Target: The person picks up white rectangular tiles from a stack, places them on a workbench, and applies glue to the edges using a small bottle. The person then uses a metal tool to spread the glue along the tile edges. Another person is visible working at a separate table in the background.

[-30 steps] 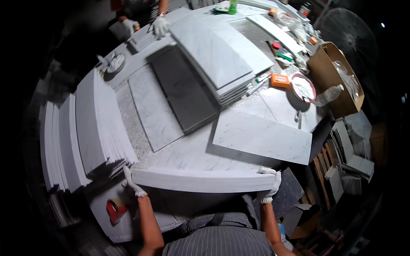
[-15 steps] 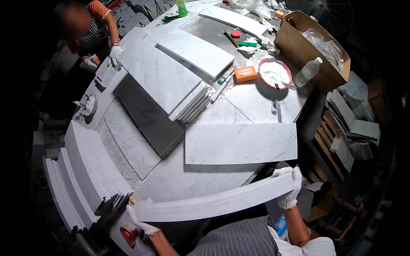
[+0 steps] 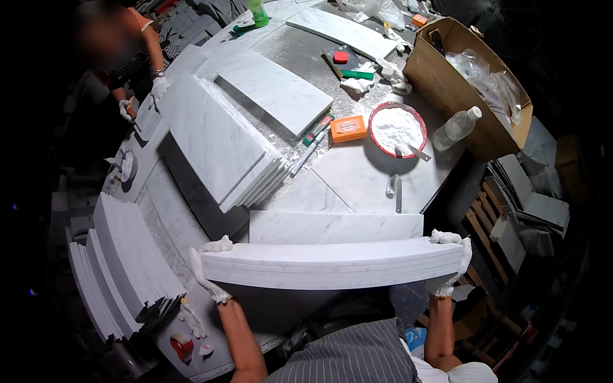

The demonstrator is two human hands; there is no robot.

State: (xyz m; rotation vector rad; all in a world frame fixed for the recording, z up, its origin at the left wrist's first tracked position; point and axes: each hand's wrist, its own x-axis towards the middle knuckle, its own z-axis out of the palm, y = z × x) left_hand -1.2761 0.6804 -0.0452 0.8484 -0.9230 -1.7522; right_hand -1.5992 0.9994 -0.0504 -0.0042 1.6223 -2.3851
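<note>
Between my gloved hands is a stack of several long white marble tiles (image 3: 332,267), raised over the near side of the table. My left hand (image 3: 205,271) grips the stack's left end, and my right hand (image 3: 456,265) grips its right end. Both wear white knit gloves, with fingers over the top and palms against the ends. Just behind the stack lies a single marble tile (image 3: 332,226), its near part hidden by what I hold.
A tile pile (image 3: 214,137) stands mid-table. Upright tiles (image 3: 131,255) line the left. A powder bowl (image 3: 397,129), scraper (image 3: 398,193), orange box (image 3: 348,129), bottle (image 3: 457,127) and carton (image 3: 460,83) sit right. A red tape roll (image 3: 182,348) lies near left; a co-worker's gloved hand (image 3: 158,89) is far left.
The tile stack has risen and moved away from my body, levelling out, with both hands still on its ends. It now covers part of the single tile. The view has shifted.
</note>
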